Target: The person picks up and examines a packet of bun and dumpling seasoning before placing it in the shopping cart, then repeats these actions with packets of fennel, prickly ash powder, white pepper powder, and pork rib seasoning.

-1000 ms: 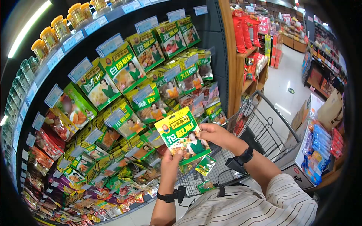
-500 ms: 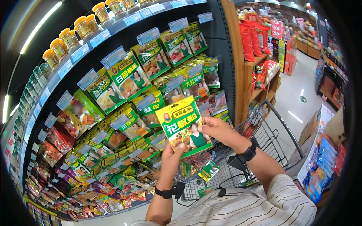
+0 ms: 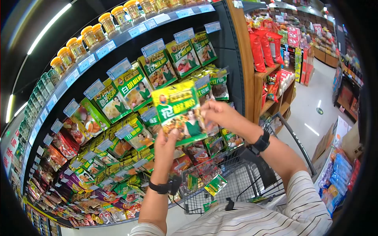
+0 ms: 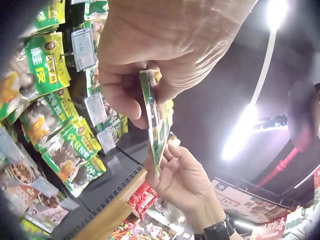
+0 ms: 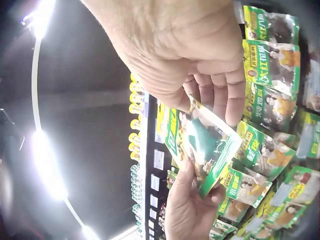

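A yellow and green spice packet (image 3: 179, 114) with a figure in green on its front is held up before the shelf. My left hand (image 3: 165, 147) pinches its lower left part, thumb on the printed face and fingers behind. At its right edge, my right hand (image 3: 222, 116) pinches with thumb and fingertips. In the left wrist view the packet (image 4: 156, 120) shows nearly edge-on, between the left hand (image 4: 160, 50) and the right hand (image 4: 182, 182). In the right wrist view the right hand's fingers (image 5: 232, 95) reach behind the packet (image 5: 202, 142).
Similar packets (image 3: 134, 88) hang in rows on the shelf, beneath blue price tags and jars with yellow lids (image 3: 106, 21). A wire shopping cart (image 3: 236, 185) stands below my hands, a green packet (image 3: 215, 185) in it. Red bags (image 3: 258, 49) stand on wooden shelving at the right.
Both hands have carried the packet up and to the left, and it blurs slightly now. The shelf has shifted in view as the head turned. Both hands stay on the packet.
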The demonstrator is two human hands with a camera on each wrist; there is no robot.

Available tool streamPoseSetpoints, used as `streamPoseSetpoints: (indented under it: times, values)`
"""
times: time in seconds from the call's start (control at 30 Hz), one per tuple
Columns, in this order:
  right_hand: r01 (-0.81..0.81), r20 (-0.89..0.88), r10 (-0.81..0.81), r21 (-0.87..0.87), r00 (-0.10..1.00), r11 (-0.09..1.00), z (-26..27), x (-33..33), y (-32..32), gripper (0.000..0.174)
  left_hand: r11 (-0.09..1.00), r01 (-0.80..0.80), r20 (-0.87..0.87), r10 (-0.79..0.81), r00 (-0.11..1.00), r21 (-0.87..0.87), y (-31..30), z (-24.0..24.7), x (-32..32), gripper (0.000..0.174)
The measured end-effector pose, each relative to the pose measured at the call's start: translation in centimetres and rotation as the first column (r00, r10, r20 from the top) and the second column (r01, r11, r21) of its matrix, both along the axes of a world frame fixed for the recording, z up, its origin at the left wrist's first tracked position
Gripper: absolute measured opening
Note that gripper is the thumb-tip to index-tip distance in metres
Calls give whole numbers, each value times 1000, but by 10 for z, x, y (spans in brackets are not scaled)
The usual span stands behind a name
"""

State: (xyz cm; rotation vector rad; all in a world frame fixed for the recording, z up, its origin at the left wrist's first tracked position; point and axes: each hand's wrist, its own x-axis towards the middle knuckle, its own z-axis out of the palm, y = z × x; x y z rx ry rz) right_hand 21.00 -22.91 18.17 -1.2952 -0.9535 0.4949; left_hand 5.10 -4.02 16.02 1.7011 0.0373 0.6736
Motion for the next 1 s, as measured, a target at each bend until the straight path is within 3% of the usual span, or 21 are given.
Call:
streamPoseSetpoints:
  times: [0.07, 0.17, 0.2, 0.43, 0.57, 0.7, 0.83, 0.87, 0.97, 1.0]
  values:
    - [17, 67, -19, 23, 998, 1000, 33, 11, 4, 29, 999, -28, 106, 26, 994, 19, 15, 12, 7, 34]
    - [33, 68, -40, 100, 997, 994, 78, 34, 22, 37, 994, -111, 46, 110, 993, 24, 24, 41, 2, 34]
    - [43, 86, -53, 116, 995, 992, 87, 47, 32, 38, 995, -73, 141, 63, 988, 67, 37, 38, 8, 35]
    - [54, 164, -65, 69, 984, 996, 95, 40, 68, 37, 992, -126, 90, 126, 988, -11, 49, 56, -7, 36]
    - [184, 491, -169, 17, 855, 983, 109, 11, 72, 37, 987, -122, 257, 92, 962, 106, 64, 53, 7, 34]
    - [97, 573, 11, -157, 819, 983, 150, -15, 63, 45, 989, -141, 268, 122, 956, 53, 48, 76, 13, 30]
    - [-2, 509, 141, -263, 849, 965, 167, -19, 57, 74, 950, -207, 319, 126, 939, 233, 41, 87, 27, 31]
    - [-42, 467, 142, -218, 873, 975, 166, -21, 54, 86, 944, -206, 402, 89, 911, 259, 39, 82, 37, 32]
    - [-96, 397, 128, -98, 909, 991, 158, -29, 48, 91, 625, -538, 582, 159, 797, 566, 15, 83, 42, 37]
    - [-37, 365, 49, -39, 930, 999, 150, -25, 52, 74, 650, -484, 563, 103, 820, 586, 0, 89, 35, 46]
